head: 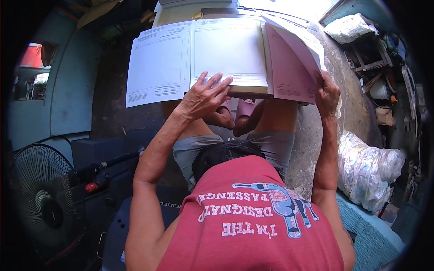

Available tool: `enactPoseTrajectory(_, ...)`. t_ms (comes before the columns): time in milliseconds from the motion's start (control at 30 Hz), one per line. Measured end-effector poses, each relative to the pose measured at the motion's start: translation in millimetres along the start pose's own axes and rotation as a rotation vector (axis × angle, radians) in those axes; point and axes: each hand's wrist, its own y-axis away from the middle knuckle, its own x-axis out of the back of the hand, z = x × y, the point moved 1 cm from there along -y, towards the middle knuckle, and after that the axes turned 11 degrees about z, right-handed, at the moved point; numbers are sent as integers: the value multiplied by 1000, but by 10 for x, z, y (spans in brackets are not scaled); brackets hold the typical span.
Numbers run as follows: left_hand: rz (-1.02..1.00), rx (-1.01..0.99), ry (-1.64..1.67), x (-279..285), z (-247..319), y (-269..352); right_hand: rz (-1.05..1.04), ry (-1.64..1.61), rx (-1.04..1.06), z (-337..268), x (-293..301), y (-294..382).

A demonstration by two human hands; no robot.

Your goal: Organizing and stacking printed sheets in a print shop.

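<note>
Three groups of printed paper forms lie side by side before me. My left hand (207, 95) is spread over the lower edge of the middle stack of white forms (227, 47), its fingertips touching the paper. Left of that, white forms (157, 64) overlap in a slightly fanned pile. At the right, my right hand (327, 93) pinches the lower right corner of some lifted sheets (305, 42), white on top with a pinkish underside. They curl up over a pile of pink forms (288, 73). How many sheets the right hand holds cannot be told.
A small yellowish round container (197, 16) sits behind the papers. A black fan (45, 196) and dark machinery (108, 176) stand at the left. To the right are a bulging clear plastic bag (368, 169), a white sack (351, 28) and a turquoise ledge (369, 223).
</note>
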Motion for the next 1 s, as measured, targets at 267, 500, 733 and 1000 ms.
enactPoseTrajectory(267, 151, 31, -23, 17, 111, 39, -16, 41, 367, -989, -515, -274)
enactPoseTrajectory(500, 195, 126, -35, 74, 158, 30, -514, 147, 550, -1529, -740, 141)
enactPoseTrajectory(733, 242, 171, -94, 270, 81, -70, -432, -55, 644, -1514, -607, 183)
enactPoseTrajectory(1000, 561, -14, -18, 352, 636, -543, -156, 66, 995, -1258, -580, -347)
